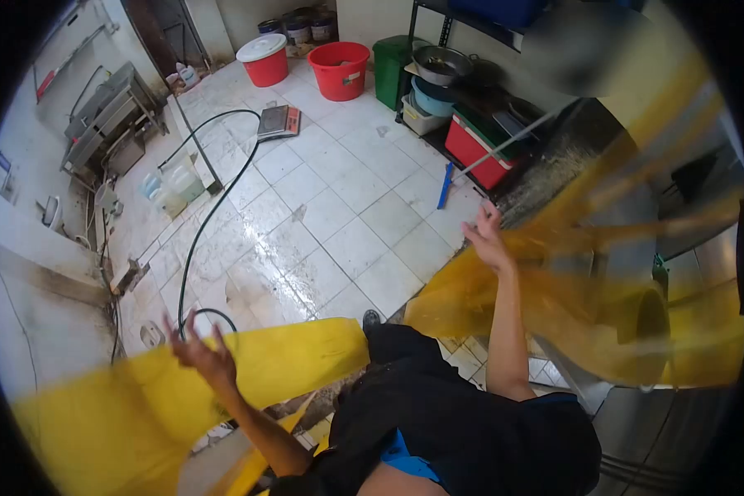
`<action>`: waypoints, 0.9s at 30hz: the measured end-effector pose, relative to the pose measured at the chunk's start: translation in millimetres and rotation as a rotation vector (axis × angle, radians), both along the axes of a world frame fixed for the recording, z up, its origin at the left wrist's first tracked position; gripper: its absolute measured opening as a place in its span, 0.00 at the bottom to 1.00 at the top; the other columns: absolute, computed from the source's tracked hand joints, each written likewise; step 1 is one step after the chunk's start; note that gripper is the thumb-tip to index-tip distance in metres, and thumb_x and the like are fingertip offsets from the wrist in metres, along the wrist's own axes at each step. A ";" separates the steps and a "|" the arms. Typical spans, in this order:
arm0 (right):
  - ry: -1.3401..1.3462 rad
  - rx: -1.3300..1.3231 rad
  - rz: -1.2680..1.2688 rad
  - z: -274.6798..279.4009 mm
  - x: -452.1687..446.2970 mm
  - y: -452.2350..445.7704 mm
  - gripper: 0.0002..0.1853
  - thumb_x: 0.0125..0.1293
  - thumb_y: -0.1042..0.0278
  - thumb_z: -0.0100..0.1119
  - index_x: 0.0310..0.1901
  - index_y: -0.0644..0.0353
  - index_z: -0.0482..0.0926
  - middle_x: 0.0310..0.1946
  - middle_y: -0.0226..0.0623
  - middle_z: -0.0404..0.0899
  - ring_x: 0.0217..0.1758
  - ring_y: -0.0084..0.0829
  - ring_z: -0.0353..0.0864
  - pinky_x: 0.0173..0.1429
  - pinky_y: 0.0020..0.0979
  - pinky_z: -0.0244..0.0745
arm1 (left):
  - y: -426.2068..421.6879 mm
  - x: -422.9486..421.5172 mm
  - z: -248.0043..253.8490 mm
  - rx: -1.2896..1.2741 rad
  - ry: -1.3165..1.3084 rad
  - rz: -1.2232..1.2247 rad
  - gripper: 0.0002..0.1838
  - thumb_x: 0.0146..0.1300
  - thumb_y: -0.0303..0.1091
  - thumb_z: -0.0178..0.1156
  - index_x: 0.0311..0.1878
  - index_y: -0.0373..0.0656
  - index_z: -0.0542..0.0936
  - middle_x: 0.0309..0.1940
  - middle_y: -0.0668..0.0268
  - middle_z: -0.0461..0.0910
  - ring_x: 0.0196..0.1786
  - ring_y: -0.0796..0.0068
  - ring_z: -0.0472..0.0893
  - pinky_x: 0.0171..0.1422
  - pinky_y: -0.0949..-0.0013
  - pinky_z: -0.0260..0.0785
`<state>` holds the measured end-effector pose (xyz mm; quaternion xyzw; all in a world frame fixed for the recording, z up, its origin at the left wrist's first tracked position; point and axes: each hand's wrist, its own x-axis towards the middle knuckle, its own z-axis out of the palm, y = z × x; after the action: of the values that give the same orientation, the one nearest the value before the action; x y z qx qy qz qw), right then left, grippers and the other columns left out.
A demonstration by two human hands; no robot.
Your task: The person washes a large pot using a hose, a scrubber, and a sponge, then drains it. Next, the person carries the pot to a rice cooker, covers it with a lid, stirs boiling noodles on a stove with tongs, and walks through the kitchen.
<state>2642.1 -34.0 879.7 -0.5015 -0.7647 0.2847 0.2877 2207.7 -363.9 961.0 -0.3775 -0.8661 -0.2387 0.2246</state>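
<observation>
My left hand is raised at the lower left, fingers spread and slightly blurred, in front of a yellow plastic strip. Nothing is in it. My right hand is lifted right of centre with its fingers apart and bent, holding nothing. Beside the right forearm hang translucent yellow strips, blurred in places. A shoe shows on the tiles between the two sets of strips.
A dark hose curves over the wet tiled floor past a scale. Red buckets, a green bin and a loaded rack stand behind. A blue squeegee lies by a red cooler. Jugs stand left.
</observation>
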 end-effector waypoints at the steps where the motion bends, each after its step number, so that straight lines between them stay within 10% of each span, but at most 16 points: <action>1: 0.248 -0.191 -0.155 14.6 -4.8 11.8 0.47 0.64 0.62 0.63 0.70 0.66 0.37 0.70 0.62 0.45 0.74 0.44 0.50 0.74 0.38 0.50 | -5.1 -17.9 -5.0 0.008 0.032 0.027 0.24 0.56 0.29 0.64 0.58 0.49 0.75 0.73 0.59 0.55 0.69 0.54 0.58 0.69 0.53 0.51; 5: 0.426 -0.215 -0.661 5.7 -34.5 117.4 0.41 0.62 0.62 0.65 0.66 0.66 0.47 0.60 0.60 0.66 0.62 0.44 0.70 0.65 0.40 0.65 | -24.4 -76.4 -60.7 -0.111 -0.034 0.309 0.23 0.56 0.37 0.65 0.57 0.50 0.76 0.70 0.54 0.57 0.63 0.51 0.66 0.68 0.52 0.52; 8: 0.700 -0.281 -0.509 8.4 -91.5 221.6 0.35 0.64 0.61 0.63 0.63 0.58 0.52 0.54 0.51 0.75 0.54 0.36 0.78 0.54 0.39 0.72 | 1.5 -85.7 -90.8 -0.299 -0.241 0.576 0.23 0.58 0.45 0.62 0.56 0.50 0.76 0.67 0.54 0.62 0.62 0.50 0.68 0.65 0.50 0.58; 11: 0.818 -0.488 -0.306 -2.8 -173.8 306.1 0.23 0.66 0.59 0.60 0.57 0.57 0.63 0.40 0.39 0.81 0.44 0.30 0.81 0.46 0.37 0.75 | 39.2 -116.8 -146.8 -0.263 -0.741 0.346 0.21 0.63 0.45 0.59 0.54 0.43 0.76 0.55 0.51 0.74 0.56 0.47 0.73 0.57 0.48 0.65; 14: 0.477 -0.641 0.052 -124.2 -207.9 388.1 0.16 0.66 0.58 0.59 0.50 0.55 0.71 0.38 0.33 0.81 0.39 0.27 0.81 0.39 0.35 0.76 | 73.1 -194.3 -316.9 -0.477 -1.159 -0.028 0.21 0.65 0.44 0.57 0.52 0.36 0.75 0.44 0.49 0.80 0.49 0.53 0.79 0.52 0.56 0.70; 15: 0.336 -0.748 0.071 -166.5 -208.0 400.6 0.15 0.65 0.57 0.59 0.49 0.54 0.73 0.37 0.31 0.81 0.38 0.26 0.81 0.37 0.33 0.76 | 154.6 -169.9 -269.7 -0.437 -1.456 0.175 0.21 0.64 0.44 0.58 0.52 0.35 0.76 0.42 0.48 0.81 0.49 0.57 0.81 0.52 0.61 0.71; 18: -0.135 -1.102 0.090 -271.6 -158.6 398.0 0.14 0.63 0.56 0.61 0.48 0.50 0.77 0.36 0.28 0.82 0.34 0.27 0.80 0.31 0.35 0.77 | 297.1 -190.9 -302.4 -0.951 -0.967 -0.261 0.22 0.65 0.46 0.58 0.51 0.36 0.78 0.43 0.48 0.82 0.46 0.65 0.83 0.47 0.65 0.74; 23: 0.438 -1.318 -0.662 -270.8 -144.3 409.4 0.17 0.67 0.55 0.57 0.53 0.53 0.73 0.47 0.34 0.80 0.47 0.34 0.80 0.51 0.40 0.75 | 534.1 -182.9 -204.0 -0.261 -1.451 -0.351 0.18 0.68 0.41 0.53 0.51 0.38 0.77 0.40 0.51 0.83 0.46 0.54 0.82 0.49 0.59 0.73; 27: 0.671 -1.306 -0.836 -326.6 -136.7 520.7 0.19 0.67 0.53 0.57 0.53 0.54 0.72 0.48 0.35 0.79 0.50 0.36 0.79 0.52 0.41 0.75 | 591.9 -240.1 -250.6 -0.818 -1.032 -0.526 0.19 0.66 0.45 0.53 0.48 0.38 0.78 0.41 0.49 0.82 0.47 0.51 0.81 0.50 0.57 0.72</action>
<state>2505.4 486.7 553.1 -0.6976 -0.0724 0.6735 0.2335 1967.6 228.0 710.4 -0.4669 -0.7624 -0.0891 -0.4392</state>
